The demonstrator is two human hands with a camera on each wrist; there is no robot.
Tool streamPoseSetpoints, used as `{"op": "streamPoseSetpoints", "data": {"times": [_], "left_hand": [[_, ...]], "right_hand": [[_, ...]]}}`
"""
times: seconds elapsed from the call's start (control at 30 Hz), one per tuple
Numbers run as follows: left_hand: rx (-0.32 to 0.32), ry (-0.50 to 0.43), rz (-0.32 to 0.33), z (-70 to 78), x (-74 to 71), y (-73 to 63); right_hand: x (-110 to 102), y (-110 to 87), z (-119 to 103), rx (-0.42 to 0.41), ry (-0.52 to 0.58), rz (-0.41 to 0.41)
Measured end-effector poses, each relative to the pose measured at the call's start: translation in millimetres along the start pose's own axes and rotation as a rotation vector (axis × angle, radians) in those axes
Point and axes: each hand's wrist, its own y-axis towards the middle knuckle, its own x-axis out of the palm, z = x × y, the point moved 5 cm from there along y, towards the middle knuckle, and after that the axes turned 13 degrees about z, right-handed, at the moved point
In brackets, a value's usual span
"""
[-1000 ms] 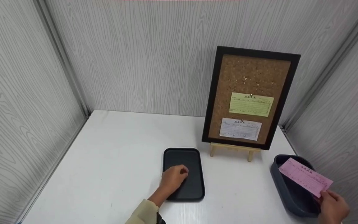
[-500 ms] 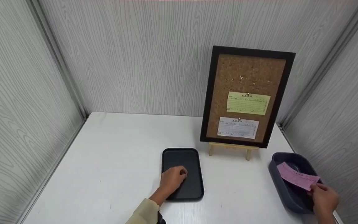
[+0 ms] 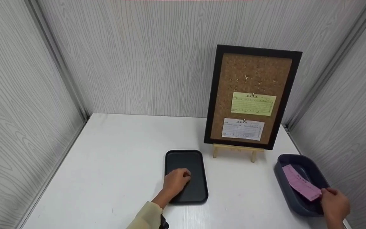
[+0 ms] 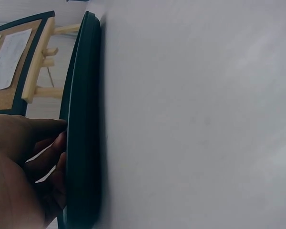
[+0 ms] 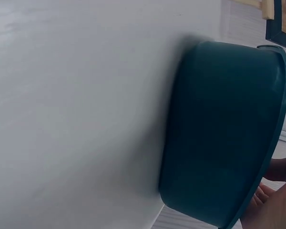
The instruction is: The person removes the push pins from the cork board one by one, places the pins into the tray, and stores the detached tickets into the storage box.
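Observation:
My right hand point(image 3: 335, 203) pinches the corner of a pink printed paper slip point(image 3: 302, 184) between thumb and fingers. The slip lies slanting inside a dark blue oblong basin point(image 3: 284, 184). In the right wrist view the basin point(image 5: 224, 129) hides most of the right hand point(image 5: 271, 205) and all of the slip. My left hand point(image 3: 175, 182) rests at the black tray point(image 3: 191, 162), its fingers loosely curled with no object visible in them. Past the tray's rim point(image 4: 83, 119), in the left wrist view, the left hand's fingertips are partly hidden.
A black-framed corkboard point(image 3: 256, 70) leans on a small wooden easel point(image 3: 238, 148) behind the tray. A yellow-green slip point(image 3: 253, 104) and a white slip point(image 3: 243, 129) are pinned on it. Wood-grain panels point(image 3: 138, 57) enclose the white table point(image 3: 116, 152).
My right hand has lowered the pink slip from above the basin's rim down into it, still pinching its corner. The left hand stays at the tray. The head view has shifted slightly.

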Motion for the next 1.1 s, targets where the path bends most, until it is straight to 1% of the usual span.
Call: {"op": "streamPoseSetpoints", "data": {"times": [0.13, 0.23, 0.33, 0.4, 0.47, 0.57, 0.63, 0.83, 0.93, 1.0, 1.1], "left_hand": [[-0.006, -0.004, 0.007, 0.6, -3.4, 2.3], [-0.017, -0.002, 0.014, 2.4, -6.8, 6.7], [-0.007, 0.004, 0.033, 8.2, -11.3, 14.7], [0.000, 0.008, 0.052, 14.4, -14.7, 22.2], [0.010, 0.009, 0.072, 22.3, -17.8, 31.3], [0.017, 0.008, 0.095, 36.5, -21.2, 46.7], [0.033, 0.004, 0.112, 47.8, -23.4, 58.1], [0.117, 0.016, 0.189, 86.0, -32.8, 92.5], [0.147, 0.022, 0.211, 106.2, -36.7, 108.8], [0.170, 0.026, 0.227, 120.5, -38.2, 119.0], [0.230, 0.042, 0.269, 143.7, -39.1, 132.8]], "right_hand": [[-2.8, -0.7, -0.6, -0.002, -0.012, 0.002], [-3.2, -2.8, -7.3, -0.005, -0.002, 0.001], [-0.8, -4.9, -19.5, -0.022, 0.020, 0.006], [2.5, -6.8, -29.3, -0.023, 0.032, -0.006], [6.2, -8.7, -40.0, -0.049, 0.058, -0.007], [12.0, -11.8, -57.8, -0.082, 0.104, -0.022], [16.1, -13.5, -71.2, -0.108, 0.142, -0.029], [30.6, -14.3, -115.5, -0.134, 0.239, -0.064], [38.1, -13.4, -137.0, -0.167, 0.299, -0.064], [41.9, -12.8, -150.7, -0.204, 0.328, -0.049], [48.1, -11.2, -168.8, -0.231, 0.373, -0.036]]}}
